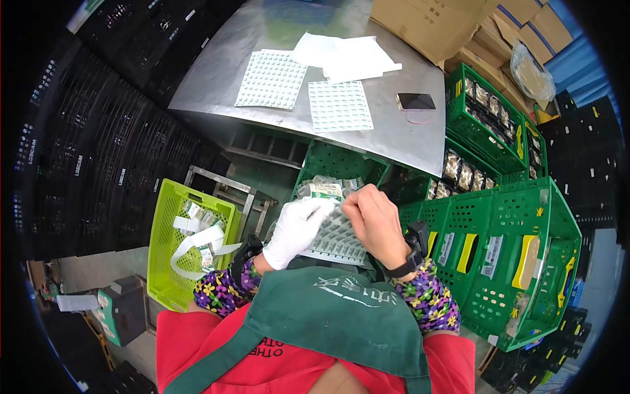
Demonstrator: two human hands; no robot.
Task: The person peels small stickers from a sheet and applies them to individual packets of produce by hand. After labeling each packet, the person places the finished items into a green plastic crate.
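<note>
A sheet of small printed labels (336, 244) lies tilted over my lap, against the dark green apron (335, 308). My left hand (295, 231), in a white glove, is closed at the sheet's far left edge. My right hand (378, 223) is bare and bent over the right side of the sheet. Its thumb and fingers are pinched together, and whatever is between them is hidden. Just beyond both hands, packets with a green and white label (326, 190) sit in a green crate (338, 159).
A metal table (210, 85) ahead holds label sheets (272, 79), white papers (348, 56) and a phone (416, 101). On the left stands a lime basket (157, 262) with packets and a paper strip. Green crates (453, 217) line the right; black crates (85, 151) stack at far left.
</note>
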